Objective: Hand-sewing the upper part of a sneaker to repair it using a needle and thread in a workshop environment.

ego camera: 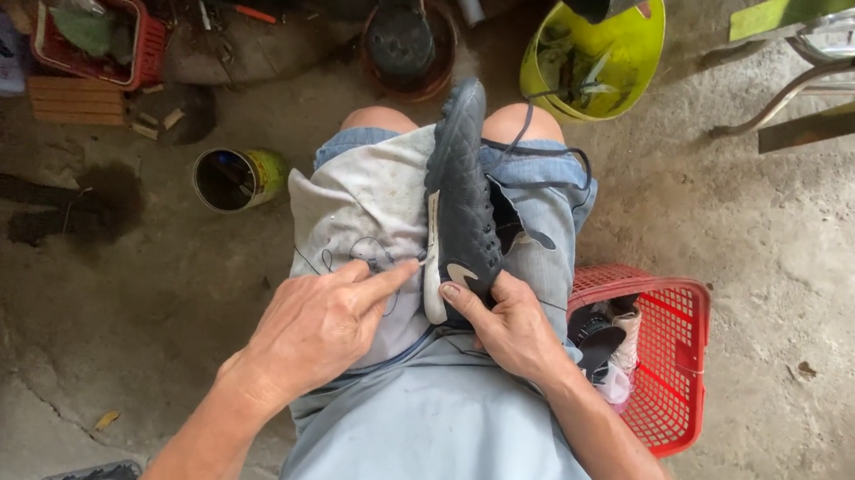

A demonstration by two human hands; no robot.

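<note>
A dark grey quilted sports shoe point(463, 187) lies lengthwise on my lap, toe pointing away, laces hanging loose over my right thigh. My right hand point(510, 324) grips its heel end, thumb on the pale sole edge. My left hand point(319, 325) rests on a dirty white cloth point(365, 201) spread over my left thigh. Its thumb and forefinger are pinched together close to the shoe's sole, where a thin dark thread point(366, 256) curls on the cloth. Whether a needle is between the fingers I cannot tell.
A red plastic basket point(674, 368) with shoes stands at my right. An open tin can point(236, 179) sits on the concrete floor at left. Ahead are a yellow-green tub point(611, 57), a dark round pot point(401, 43), another red basket point(91, 31) and metal chair legs point(809, 86).
</note>
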